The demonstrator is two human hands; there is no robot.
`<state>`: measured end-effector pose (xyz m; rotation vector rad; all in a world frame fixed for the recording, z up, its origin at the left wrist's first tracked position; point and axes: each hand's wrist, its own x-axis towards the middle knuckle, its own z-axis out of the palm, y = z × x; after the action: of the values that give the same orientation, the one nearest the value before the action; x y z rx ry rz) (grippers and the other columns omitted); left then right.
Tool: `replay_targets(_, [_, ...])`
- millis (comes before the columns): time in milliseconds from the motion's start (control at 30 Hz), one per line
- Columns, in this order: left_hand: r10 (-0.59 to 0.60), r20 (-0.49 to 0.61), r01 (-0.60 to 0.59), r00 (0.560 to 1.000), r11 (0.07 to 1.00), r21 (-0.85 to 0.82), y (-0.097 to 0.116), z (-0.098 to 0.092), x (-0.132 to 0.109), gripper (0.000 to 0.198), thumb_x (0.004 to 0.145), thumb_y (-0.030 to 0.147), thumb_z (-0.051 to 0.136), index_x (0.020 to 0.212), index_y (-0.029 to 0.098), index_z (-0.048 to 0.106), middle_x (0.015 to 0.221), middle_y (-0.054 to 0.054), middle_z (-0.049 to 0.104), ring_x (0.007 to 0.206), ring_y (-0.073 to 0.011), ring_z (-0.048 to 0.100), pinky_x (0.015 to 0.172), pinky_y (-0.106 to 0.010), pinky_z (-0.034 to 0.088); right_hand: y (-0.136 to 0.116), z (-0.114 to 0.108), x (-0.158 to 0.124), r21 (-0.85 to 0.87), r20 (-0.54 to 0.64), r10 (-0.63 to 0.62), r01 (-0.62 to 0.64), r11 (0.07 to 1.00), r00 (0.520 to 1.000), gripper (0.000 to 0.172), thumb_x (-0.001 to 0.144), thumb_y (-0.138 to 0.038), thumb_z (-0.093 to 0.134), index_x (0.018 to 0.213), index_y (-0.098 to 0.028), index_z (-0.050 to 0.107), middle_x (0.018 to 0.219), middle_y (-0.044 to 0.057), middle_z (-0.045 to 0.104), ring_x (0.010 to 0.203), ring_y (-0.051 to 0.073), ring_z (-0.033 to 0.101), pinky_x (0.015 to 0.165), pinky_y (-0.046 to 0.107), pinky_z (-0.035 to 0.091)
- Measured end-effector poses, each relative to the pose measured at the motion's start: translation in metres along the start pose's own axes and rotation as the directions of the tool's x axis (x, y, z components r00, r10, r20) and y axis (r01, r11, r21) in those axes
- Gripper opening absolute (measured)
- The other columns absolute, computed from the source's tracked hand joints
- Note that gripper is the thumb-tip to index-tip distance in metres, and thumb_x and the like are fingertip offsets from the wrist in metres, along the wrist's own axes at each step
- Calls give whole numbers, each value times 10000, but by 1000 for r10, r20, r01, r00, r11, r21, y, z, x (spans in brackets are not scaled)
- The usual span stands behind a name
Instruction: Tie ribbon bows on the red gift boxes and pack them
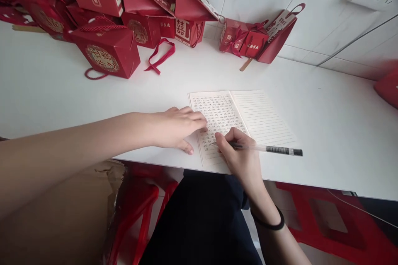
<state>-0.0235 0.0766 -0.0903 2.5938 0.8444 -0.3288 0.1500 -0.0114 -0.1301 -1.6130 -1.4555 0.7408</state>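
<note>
An open notebook [264, 116] lies near the table's front edge. Rows of handwritten numbers fill most of its left page, while the ruled right page bears no writing that I can see. My right hand [241, 153] rests over the lower part of the left page, fingers closed around a pen [280, 150] with a clear barrel and black end. The pen's tip points at the lower rows of numbers. My left hand [180, 128] is at the notebook's left edge, fingers loosely spread, fingertips on the page and thumb on the tabletop. It holds nothing.
Red gift boxes [107, 51] crowd the back left of the white table [93, 99]; a smaller group [239, 41] stands against the tiled wall. A red ribbon [160, 56] lies between them. Below are red stools [137, 207] and a cardboard box [62, 223].
</note>
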Motion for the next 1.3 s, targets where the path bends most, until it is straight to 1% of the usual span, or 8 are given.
replay_targets(167, [13,-33,-15,999,999,-45,-1,4,0,532,715,404,640,1200,235,500,1338,-54,475,1197,-270,388,972,-355,287,-1,0,0,-66,-2,-6,6,998,1000,368,817,-291,531,507,-190,360,454,-56,394,432,79,350,439,215,299])
replay_targets(433, [17,-56,-20,998,999,-50,-2,6,2,502,704,410,647,1159,248,508,1321,-43,487,1166,-265,404,935,-356,320,-1,0,1,-116,15,-36,37,993,999,356,803,-275,544,502,-186,375,458,-54,396,433,75,349,432,206,302])
replay_targets(633, [14,-63,-20,998,996,-88,-2,7,2,494,699,394,653,1150,243,519,1309,-43,499,1177,-275,396,947,-370,306,-2,1,1,-125,17,-38,40,991,999,346,782,-234,538,495,-187,350,442,-59,379,419,69,333,420,208,281])
replay_targets(833, [14,-46,-17,999,998,-58,-3,7,2,526,700,410,647,1182,258,501,1324,-41,479,1173,-262,388,959,-362,304,-3,1,-1,-118,15,-34,36,992,999,342,774,-218,525,496,-190,327,443,-61,364,424,72,322,425,211,281])
replay_targets(1033, [26,-78,-37,997,990,-134,-5,9,1,484,718,421,621,1158,246,521,1273,-37,504,1173,-268,394,986,-371,264,-3,1,-1,-112,-7,-15,14,994,1000,345,788,-227,524,503,-189,334,451,-62,360,429,71,322,426,206,286])
replay_targets(1100, [27,-70,-35,997,993,-112,-4,8,1,492,720,421,614,1168,243,514,1283,-38,497,1174,-267,391,985,-370,268,-3,1,0,-117,-1,-26,26,993,1000,341,776,-212,524,501,-188,324,449,-65,347,428,70,313,424,205,275])
replay_targets(1233, [10,-38,-14,999,996,-88,-2,5,1,512,719,426,601,1185,238,502,1293,-42,492,1174,-266,388,980,-376,282,-3,0,0,-90,-10,-3,2,996,1000,334,786,-213,509,510,-187,322,455,-67,336,434,69,315,427,197,281])
replay_targets(1300, [0,-32,-2,999,997,-79,0,4,1,510,709,420,608,1176,242,505,1298,-44,492,1167,-267,392,970,-380,297,-3,0,0,-97,-7,-20,19,995,1000,336,788,-213,507,518,-187,309,457,-69,322,437,66,299,421,192,271])
